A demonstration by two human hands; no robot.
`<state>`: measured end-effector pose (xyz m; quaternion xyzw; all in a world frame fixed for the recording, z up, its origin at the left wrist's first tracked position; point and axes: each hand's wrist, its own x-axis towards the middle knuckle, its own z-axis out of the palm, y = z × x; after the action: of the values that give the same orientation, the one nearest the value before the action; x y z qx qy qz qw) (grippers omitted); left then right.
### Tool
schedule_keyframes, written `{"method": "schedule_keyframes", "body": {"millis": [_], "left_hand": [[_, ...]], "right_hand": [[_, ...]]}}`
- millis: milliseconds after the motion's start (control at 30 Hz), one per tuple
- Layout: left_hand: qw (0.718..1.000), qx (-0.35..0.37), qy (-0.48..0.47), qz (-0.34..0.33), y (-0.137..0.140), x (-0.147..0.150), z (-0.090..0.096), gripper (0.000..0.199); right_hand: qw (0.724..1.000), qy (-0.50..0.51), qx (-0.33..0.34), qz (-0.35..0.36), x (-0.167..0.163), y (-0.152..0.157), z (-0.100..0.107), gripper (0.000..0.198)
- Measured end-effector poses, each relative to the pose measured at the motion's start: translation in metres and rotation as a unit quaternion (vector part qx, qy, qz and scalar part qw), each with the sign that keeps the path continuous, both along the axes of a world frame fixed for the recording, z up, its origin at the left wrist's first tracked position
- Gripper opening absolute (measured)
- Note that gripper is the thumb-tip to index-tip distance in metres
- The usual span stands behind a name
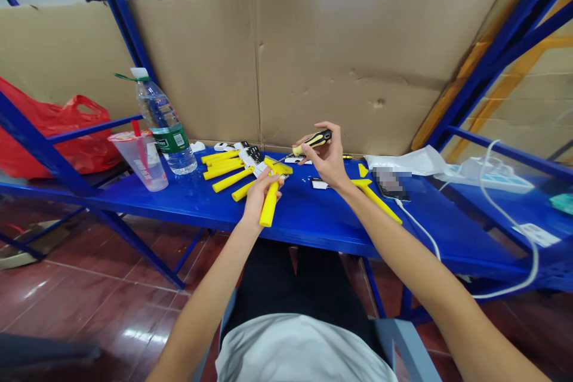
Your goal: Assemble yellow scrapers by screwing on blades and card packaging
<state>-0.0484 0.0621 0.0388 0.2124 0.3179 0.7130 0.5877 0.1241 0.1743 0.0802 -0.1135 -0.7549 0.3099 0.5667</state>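
My left hand (256, 197) is closed around a yellow scraper (268, 206), its handle pointing down toward me and its head facing away. In my right hand (330, 160) is a screwdriver (315, 141) with a yellow and black grip, held in the fingertips. Its thin shaft slants down left to the scraper's head; whether the tip touches a screw is too small to tell. Left of my left hand lies a row of similar yellow scrapers (230, 180), with black and white labelled heads. Another yellow scraper (380, 203) lies beyond my right forearm, near a loose yellow piece (363, 170).
On the blue table (206, 206) stand a water bottle (168, 125) and a plastic cup (142, 161), beside a red bag (58, 134). At right are a phone (391, 184), a white cable (423, 230) and a power strip (496, 179). Cardboard (335, 65) walls the back.
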Motion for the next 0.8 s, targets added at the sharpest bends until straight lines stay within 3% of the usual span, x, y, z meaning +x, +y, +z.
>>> {"method": "schedule_keyframes", "body": {"millis": [200,800], "left_hand": [[1.0,0.003,0.002,-0.001,-0.001,0.001,0.001,0.073],[1.0,-0.002,0.006,0.008,0.0,0.002,-0.001,0.081]], "right_hand": [[0.998,0.03,-0.033,0.037,-0.001,-0.009,0.004,0.077],[0.986,0.104,-0.128,0.021,-0.003,-0.017,0.01,0.063]]}}
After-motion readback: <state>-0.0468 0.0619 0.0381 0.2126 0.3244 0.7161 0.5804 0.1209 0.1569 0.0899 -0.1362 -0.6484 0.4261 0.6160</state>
